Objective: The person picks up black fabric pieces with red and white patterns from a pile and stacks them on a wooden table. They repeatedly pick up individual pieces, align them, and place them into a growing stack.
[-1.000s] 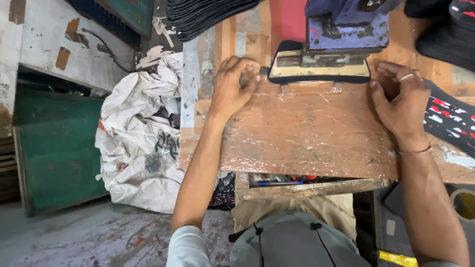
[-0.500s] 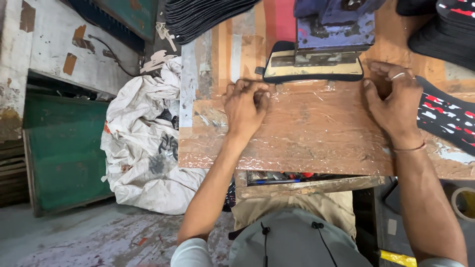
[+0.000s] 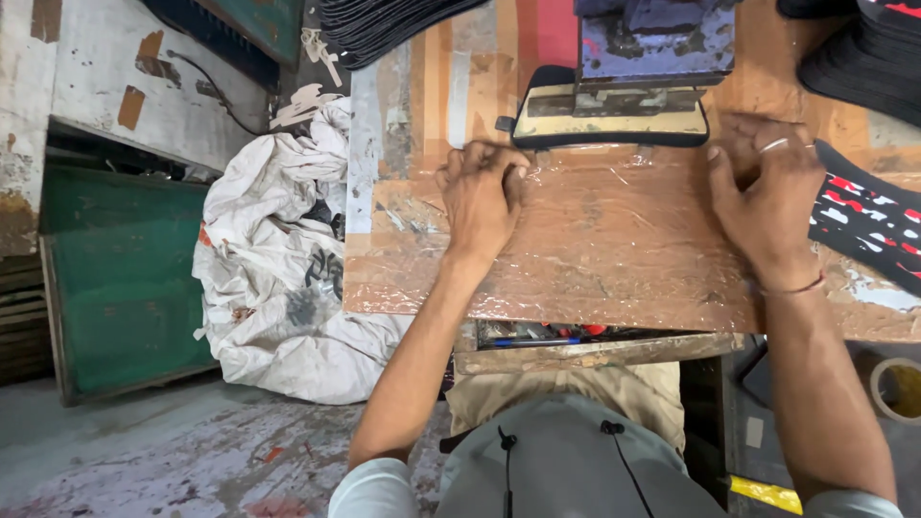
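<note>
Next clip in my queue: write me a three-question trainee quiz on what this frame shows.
1. True or false: the left hand rests on the clear film spread over the worktable.
2. What lies on the floor left of the table? A) white sack B) blue bucket C) ladder
3. Which hand wears a ring?

Key: 1 true. 2 A, the white sack. 3 the right hand.
</note>
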